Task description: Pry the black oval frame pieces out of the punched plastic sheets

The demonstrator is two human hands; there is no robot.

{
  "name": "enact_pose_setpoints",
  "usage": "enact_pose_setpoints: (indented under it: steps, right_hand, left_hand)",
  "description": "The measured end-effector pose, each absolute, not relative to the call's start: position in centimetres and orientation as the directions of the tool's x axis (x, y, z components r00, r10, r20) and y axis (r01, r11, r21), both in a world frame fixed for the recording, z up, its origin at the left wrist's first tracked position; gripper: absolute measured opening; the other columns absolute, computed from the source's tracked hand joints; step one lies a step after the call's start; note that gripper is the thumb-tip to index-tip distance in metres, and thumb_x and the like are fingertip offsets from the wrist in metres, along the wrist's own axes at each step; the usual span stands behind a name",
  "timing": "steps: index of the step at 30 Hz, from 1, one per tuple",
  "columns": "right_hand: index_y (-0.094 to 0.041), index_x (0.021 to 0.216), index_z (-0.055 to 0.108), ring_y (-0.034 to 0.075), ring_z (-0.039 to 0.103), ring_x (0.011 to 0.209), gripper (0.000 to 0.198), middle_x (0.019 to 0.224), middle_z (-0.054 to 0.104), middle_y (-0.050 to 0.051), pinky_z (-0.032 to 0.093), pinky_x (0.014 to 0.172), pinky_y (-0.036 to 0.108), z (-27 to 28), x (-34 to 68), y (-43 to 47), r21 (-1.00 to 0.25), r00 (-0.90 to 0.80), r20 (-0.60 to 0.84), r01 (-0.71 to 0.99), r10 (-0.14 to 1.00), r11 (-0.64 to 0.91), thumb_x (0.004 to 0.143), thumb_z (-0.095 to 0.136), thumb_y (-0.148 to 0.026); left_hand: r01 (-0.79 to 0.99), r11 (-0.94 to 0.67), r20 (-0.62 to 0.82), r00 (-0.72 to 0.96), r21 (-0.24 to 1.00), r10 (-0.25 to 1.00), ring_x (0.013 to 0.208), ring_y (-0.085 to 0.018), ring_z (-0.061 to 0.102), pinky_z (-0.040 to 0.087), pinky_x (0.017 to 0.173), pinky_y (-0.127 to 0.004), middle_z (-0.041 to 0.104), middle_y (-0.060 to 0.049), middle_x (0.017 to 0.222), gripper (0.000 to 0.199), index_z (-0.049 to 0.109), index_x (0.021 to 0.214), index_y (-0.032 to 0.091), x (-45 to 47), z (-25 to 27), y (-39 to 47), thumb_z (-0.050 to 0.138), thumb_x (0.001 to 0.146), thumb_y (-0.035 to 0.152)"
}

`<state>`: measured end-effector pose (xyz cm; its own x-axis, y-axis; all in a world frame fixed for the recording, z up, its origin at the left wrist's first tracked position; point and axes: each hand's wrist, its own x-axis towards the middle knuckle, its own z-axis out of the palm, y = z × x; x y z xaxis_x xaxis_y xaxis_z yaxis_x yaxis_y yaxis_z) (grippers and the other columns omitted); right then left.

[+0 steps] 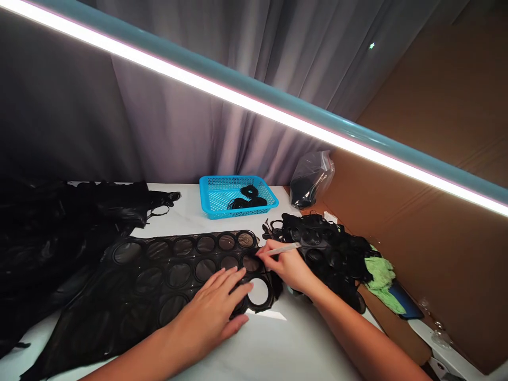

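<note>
A dark, partly see-through sheet (193, 258) with rows of black-rimmed rings lies across the white table. My left hand (222, 296) rests on it, palm down with fingers spread, near its right end. Just beside the fingertips, one ring (259, 292) frames a bright white disc of what looks like bare tabletop. My right hand (286, 264) is closed in a pen-like grip around a slim pale stick-shaped tool (282, 248). Its fingertips touch the sheet's right edge, next to a ring in the second row. The tool's working tip is hidden by the fingers.
A blue basket (204, 203) with coiled black pieces stands at the back. Right of it are a clear plastic bag (313, 180) and a heap of black ringed pieces (331, 254). A green cloth (381, 278) lies beyond. Black material (51, 248) fills the left; a lamp tube (254, 105) crosses above.
</note>
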<state>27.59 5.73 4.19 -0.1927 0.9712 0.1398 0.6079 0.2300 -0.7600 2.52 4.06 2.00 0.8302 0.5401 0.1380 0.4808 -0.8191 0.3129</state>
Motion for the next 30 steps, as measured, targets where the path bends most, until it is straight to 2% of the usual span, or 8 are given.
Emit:
enact_pose_setpoints:
  steps: [3, 5, 9, 23, 27, 30]
  right_hand:
    - [-0.019, 0.072, 0.056, 0.016, 0.06, 0.077, 0.015, 0.085, 0.069, 0.002, 0.045, 0.069, 0.026, 3.0, 26.0, 5.8, -0.857, -0.281, 0.051, 0.481, 0.958, 0.187, 0.086, 0.057, -0.021]
    - [-0.019, 0.069, 0.055, 0.016, 0.06, 0.079, 0.016, 0.085, 0.068, 0.002, 0.044, 0.071, 0.026, 2.5, 25.8, 5.8, -0.871, -0.291, 0.044, 0.457, 0.956, 0.18, 0.084, 0.059, -0.019]
    - [-0.019, 0.067, 0.053, 0.015, 0.058, 0.081, 0.018, 0.085, 0.066, 0.001, 0.043, 0.073, 0.026, 2.3, 26.2, 6.0, -0.874, -0.297, 0.061, 0.446, 0.953, 0.195, 0.083, 0.061, -0.018]
    - [-0.02, 0.067, 0.052, 0.016, 0.058, 0.081, 0.019, 0.084, 0.064, 0.001, 0.043, 0.074, 0.028, 2.2, 26.1, 6.1, -0.849, -0.298, 0.098, 0.472, 0.949, 0.236, 0.084, 0.061, -0.016]
    - [-0.02, 0.068, 0.052, 0.016, 0.058, 0.083, 0.019, 0.085, 0.063, 0.002, 0.044, 0.075, 0.029, 2.2, 25.4, 5.4, -0.793, -0.321, 0.149, 0.526, 0.935, 0.307, 0.086, 0.059, -0.016]
    - [-0.021, 0.075, 0.054, 0.018, 0.056, 0.081, 0.015, 0.087, 0.063, 0.004, 0.043, 0.073, 0.03, 1.9, 24.6, 4.5, -0.621, -0.393, 0.21, 0.654, 0.895, 0.432, 0.089, 0.054, -0.015]
  left_hand:
    - [0.54, -0.797, 0.181, 0.785, 0.269, 0.593, 0.139, -0.03, 0.038, 0.036, 0.112, -0.049, 0.042, -0.013, 0.151, 0.053, 0.048, 0.14, 0.021, 2.7, 1.0, 4.9, 0.062, 0.091, 0.034]
    - [0.539, -0.802, 0.182, 0.788, 0.257, 0.588, 0.14, -0.029, 0.036, 0.034, 0.113, -0.048, 0.04, -0.011, 0.152, 0.053, 0.048, 0.141, 0.023, 2.6, 0.5, 5.2, 0.062, 0.091, 0.034]
    - [0.543, -0.797, 0.174, 0.786, 0.264, 0.593, 0.142, -0.028, 0.033, 0.032, 0.114, -0.048, 0.036, -0.007, 0.155, 0.055, 0.043, 0.144, 0.028, 2.3, 0.4, 5.1, 0.061, 0.092, 0.032]
    - [0.545, -0.785, 0.149, 0.785, 0.296, 0.601, 0.142, -0.028, 0.032, 0.03, 0.115, -0.048, 0.034, -0.007, 0.156, 0.055, 0.041, 0.146, 0.028, 2.3, 0.7, 4.9, 0.058, 0.093, 0.032]
    - [0.529, -0.788, 0.187, 0.78, 0.314, 0.598, 0.142, -0.027, 0.032, 0.03, 0.116, -0.048, 0.034, -0.004, 0.156, 0.055, 0.041, 0.145, 0.032, 2.3, 0.5, 5.0, 0.058, 0.093, 0.032]
    - [0.53, -0.787, 0.194, 0.776, 0.316, 0.6, 0.143, -0.028, 0.032, 0.03, 0.116, -0.048, 0.032, -0.004, 0.157, 0.055, 0.042, 0.145, 0.031, 2.3, 0.3, 5.0, 0.059, 0.092, 0.033]
